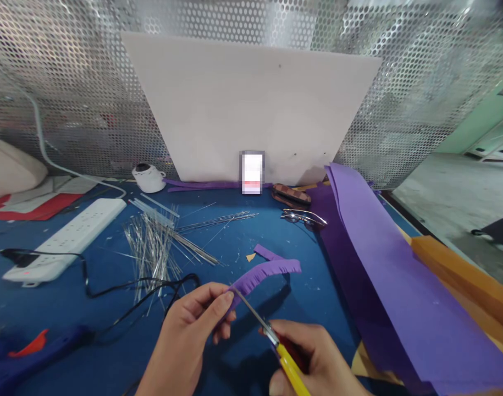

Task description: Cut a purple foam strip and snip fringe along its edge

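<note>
Between thumb and fingers, my left hand (205, 319) pinches a purple paper strip (263, 272) near its close end. Short cuts run along the strip's edge, and its far end arches up to the right over the table. My right hand (313, 357) is wrapped round yellow-handled scissors (290, 366). Their blades point up and left, with the tips at the strip right beside my left thumb. Whether the blades are apart or together I cannot tell. A small loose purple piece (267, 253) lies just behind the strip.
Thin metal wires (152, 247) lie in a pile at left, near a white power strip (70, 236) and a blue glue gun (40, 352). Large purple sheets (391, 264) cover the right side. Eyeglasses (303, 218), a checked case (291, 195), a cup (149, 179) and a phone (252, 173) stand behind.
</note>
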Available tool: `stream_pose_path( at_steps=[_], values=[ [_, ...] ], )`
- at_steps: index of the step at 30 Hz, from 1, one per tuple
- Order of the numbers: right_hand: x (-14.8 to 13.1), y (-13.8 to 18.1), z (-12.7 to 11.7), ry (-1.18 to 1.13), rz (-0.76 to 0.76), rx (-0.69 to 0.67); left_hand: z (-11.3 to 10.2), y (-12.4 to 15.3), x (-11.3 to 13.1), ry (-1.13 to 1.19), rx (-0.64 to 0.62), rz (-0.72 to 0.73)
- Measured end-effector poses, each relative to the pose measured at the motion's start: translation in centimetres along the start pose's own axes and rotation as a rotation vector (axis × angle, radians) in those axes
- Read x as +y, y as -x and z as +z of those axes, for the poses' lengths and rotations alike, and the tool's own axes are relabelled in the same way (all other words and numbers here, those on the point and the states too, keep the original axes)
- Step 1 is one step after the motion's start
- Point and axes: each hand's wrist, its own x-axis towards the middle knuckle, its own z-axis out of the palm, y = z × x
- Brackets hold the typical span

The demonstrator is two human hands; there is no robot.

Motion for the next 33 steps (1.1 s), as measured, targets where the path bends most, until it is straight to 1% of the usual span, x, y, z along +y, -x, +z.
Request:
stream_pose_path(
  at_steps=[3, 8, 17, 20, 23, 26, 29, 33],
  values=[
    [-0.1, 0.0, 0.1, -0.031, 0.035, -0.029, 0.0, 0.0, -0.2, -0.033, -0.007, 0.021],
    [0.2, 0.0, 0.2, -0.023, -0.014, 0.005, -0.1, 0.0, -0.5, -0.059, -0.021, 0.031],
    [0.7, 0.0, 0.2, -0.126, -0.018, -0.029, 0.0, 0.0, 0.0, 0.054, -0.048, -0.073],
    [0.9, 0.0, 0.3, -0.156, -0.034, -0.015, 0.0, 0.1, 0.1, 0.078, -0.068, -0.104],
    [0.7, 0.2, 0.2, -0.101, -0.036, -0.013, 0.0, 0.0, 0.0, 0.037, -0.066, -0.086],
    [0.2, 0.2, 0.1, 0.007, -0.016, -0.010, -0.1, -0.1, -0.2, -0.009, -0.018, -0.035],
    [-0.3, 0.2, 0.2, 0.115, 0.000, 0.055, -0.2, -0.2, -0.3, -0.028, 0.011, -0.009],
    [-0.2, 0.2, 0.2, 0.241, -0.024, 0.135, -0.3, -0.2, -0.3, -0.067, -0.025, 0.015]
  ],
)
